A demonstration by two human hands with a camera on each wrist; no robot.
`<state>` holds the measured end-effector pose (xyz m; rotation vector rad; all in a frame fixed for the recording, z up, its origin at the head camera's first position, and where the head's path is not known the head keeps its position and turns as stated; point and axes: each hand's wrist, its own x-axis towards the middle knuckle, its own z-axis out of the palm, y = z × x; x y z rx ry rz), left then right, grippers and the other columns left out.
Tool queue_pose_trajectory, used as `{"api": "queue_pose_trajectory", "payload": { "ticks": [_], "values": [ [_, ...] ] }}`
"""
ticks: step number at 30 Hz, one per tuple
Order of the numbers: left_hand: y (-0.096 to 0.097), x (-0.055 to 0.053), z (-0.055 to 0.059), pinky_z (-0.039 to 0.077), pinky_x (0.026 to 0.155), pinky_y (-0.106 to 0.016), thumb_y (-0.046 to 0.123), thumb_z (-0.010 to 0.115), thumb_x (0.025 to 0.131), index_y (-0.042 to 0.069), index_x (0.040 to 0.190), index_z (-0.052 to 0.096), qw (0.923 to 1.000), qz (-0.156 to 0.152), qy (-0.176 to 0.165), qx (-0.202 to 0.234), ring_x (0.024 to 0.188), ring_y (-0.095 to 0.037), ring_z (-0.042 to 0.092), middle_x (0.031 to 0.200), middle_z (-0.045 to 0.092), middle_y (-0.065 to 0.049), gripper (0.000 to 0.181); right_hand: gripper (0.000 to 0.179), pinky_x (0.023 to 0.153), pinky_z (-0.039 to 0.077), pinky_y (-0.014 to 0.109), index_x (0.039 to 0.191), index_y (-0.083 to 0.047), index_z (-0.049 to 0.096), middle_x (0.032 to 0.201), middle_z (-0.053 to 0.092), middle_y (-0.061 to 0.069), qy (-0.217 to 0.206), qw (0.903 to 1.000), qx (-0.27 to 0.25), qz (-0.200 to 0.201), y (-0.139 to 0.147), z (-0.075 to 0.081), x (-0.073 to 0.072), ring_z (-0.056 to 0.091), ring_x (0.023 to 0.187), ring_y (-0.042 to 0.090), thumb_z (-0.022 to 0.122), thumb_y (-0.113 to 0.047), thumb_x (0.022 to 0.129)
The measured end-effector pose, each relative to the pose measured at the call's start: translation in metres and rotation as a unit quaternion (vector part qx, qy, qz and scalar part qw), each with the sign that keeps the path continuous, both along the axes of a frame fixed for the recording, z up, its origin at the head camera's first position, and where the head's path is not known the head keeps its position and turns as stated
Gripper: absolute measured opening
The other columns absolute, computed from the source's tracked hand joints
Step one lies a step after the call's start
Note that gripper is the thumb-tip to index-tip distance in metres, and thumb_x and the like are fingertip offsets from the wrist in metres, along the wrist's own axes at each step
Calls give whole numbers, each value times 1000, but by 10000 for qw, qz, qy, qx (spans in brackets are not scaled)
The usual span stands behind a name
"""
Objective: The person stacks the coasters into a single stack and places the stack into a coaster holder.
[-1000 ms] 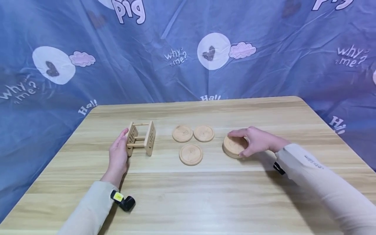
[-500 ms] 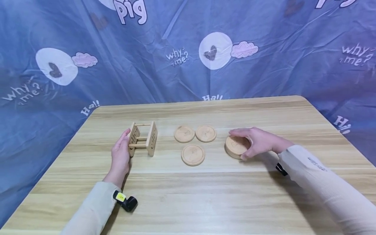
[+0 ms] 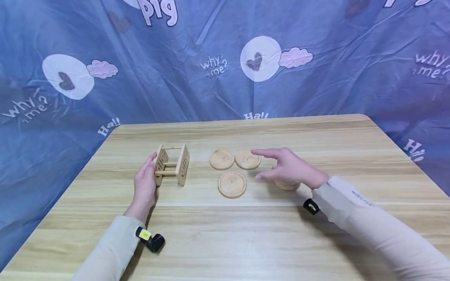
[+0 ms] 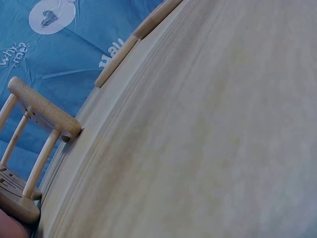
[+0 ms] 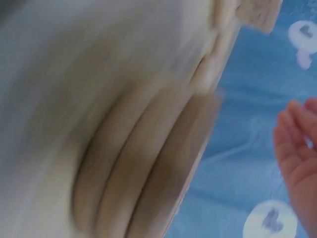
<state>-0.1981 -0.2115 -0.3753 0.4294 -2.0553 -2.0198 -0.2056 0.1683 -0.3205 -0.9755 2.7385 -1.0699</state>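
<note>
Rack (image 3: 182,167): wooden, two cut-out side panels joined by dowels, standing at the left of the tabletop (image 3: 225,234).
Left hand (image 3: 143,187): visible fingers extended along the rack's left panel, touching it.
Right hand (image 3: 290,168): thumb and fingers apart, raised above the tabletop, partly covering the stack in the head view.
Stack (image 3: 287,185): wooden discs, three layers discernible though blurred in the right wrist view, lying right of the single discs.
Single discs: back-left disc (image 3: 222,159) and back-right disc (image 3: 245,160) side by side, front disc (image 3: 232,185) nearer the person; all flat.
Backdrop (image 3: 175,78): blue printed cloth behind the tabletop.
</note>
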Motion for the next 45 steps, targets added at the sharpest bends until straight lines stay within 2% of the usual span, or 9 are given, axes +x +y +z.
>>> {"api": "queue_pose_trajectory", "payload": {
  "ticks": [3,5,6,11,17,22,28,36,45],
  "values": [
    [0,0,0,30,112,-31,25,39,99,20,138,44,10000,-30,24,4,136,-15,30,148,34,5,40,71,102,40,50,135,-9,48,135,51,10,-648,9971,-305,-262,-15,5,7,60,100,37,79,-27,72],
    [0,-1,0,30,112,-30,25,39,99,20,138,44,10000,-37,31,-4,136,-15,30,148,34,5,40,72,106,35,50,135,-8,48,137,49,9,-878,9945,-465,-329,-24,5,9,47,122,38,79,-26,73],
    [0,-1,0,30,112,-30,24,39,99,20,138,44,10000,-32,35,-13,136,-15,30,148,35,5,40,72,106,35,49,135,-7,48,138,49,9,-1026,9924,-591,-345,-28,5,10,46,123,38,79,-25,73],
    [0,-2,-1,31,111,-30,23,40,99,19,138,45,10000,-29,64,1,136,-14,31,147,36,6,39,73,106,37,45,134,-4,47,137,49,13,-1286,9876,-750,-499,-46,-1,12,46,123,37,78,-26,73],
    [1,-2,-1,30,111,-29,22,39,99,18,138,45,9999,-68,82,62,136,-14,31,147,35,6,40,77,108,34,45,136,-2,44,139,46,15,-1593,9830,-547,-735,-65,-8,10,41,127,38,79,-26,71],
    [1,-2,-1,31,111,-29,21,39,99,18,138,45,9999,-47,105,54,135,-14,32,147,36,6,40,82,111,29,43,138,-3,42,141,43,13,-1719,9820,-145,-769,-75,-14,8,37,131,31,80,-27,69],
    [2,-2,-2,31,111,-29,22,39,99,19,138,45,10000,-42,45,27,136,-13,31,147,35,7,40,85,110,30,43,138,-3,41,139,46,14,-1664,9822,530,-687,-82,-19,5,41,129,30,82,-28,67],
    [1,-3,-2,32,110,-29,22,40,99,19,137,45,9999,-48,99,21,135,-14,33,147,36,7,39,89,112,27,44,138,-6,41,141,43,12,-1916,9758,779,-714,-88,-23,-2,37,131,30,84,-28,63],
    [-1,-2,-3,30,112,-29,23,40,99,18,138,45,10000,-37,67,-29,136,-13,30,148,35,6,40,95,112,27,39,138,-1,40,143,40,13,-1831,9756,1090,-533,-92,-26,0,36,133,29,86,-25,59]
  ]
}}
